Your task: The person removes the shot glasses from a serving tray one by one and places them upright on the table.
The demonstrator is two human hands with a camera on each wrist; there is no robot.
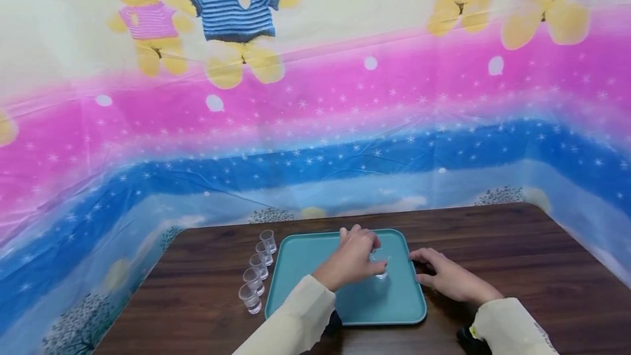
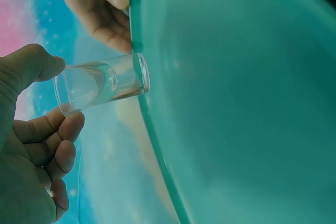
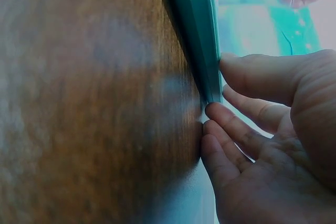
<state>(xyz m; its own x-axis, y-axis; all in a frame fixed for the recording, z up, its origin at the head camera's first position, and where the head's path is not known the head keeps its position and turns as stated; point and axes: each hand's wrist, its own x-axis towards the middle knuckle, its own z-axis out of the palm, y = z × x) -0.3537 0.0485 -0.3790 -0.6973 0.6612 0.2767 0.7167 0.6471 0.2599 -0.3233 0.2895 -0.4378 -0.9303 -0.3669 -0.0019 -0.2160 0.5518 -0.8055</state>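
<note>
My left hand (image 1: pixel 351 258) is over the right half of the teal tray (image 1: pixel 389 307), pinching a small clear cup (image 2: pixel 113 81) by its rim between thumb and fingers. In the left wrist view the cup's base is right at the tray surface, and the other fingers curl loosely beside it. At the tray's right edge is my right hand (image 1: pixel 451 279), its fingers relaxed and slightly bent. The right wrist view has the thumb (image 3: pixel 257 74) against the tray's rim, with the fingertips low along the outer side near the tabletop.
Several more small clear cups (image 1: pixel 258 265) stand upright in a row on the dark wooden table (image 1: pixel 197 284), just left of the tray. Behind the table hangs a printed cloth (image 1: pixel 315 103) with bears and bands of pink and blue.
</note>
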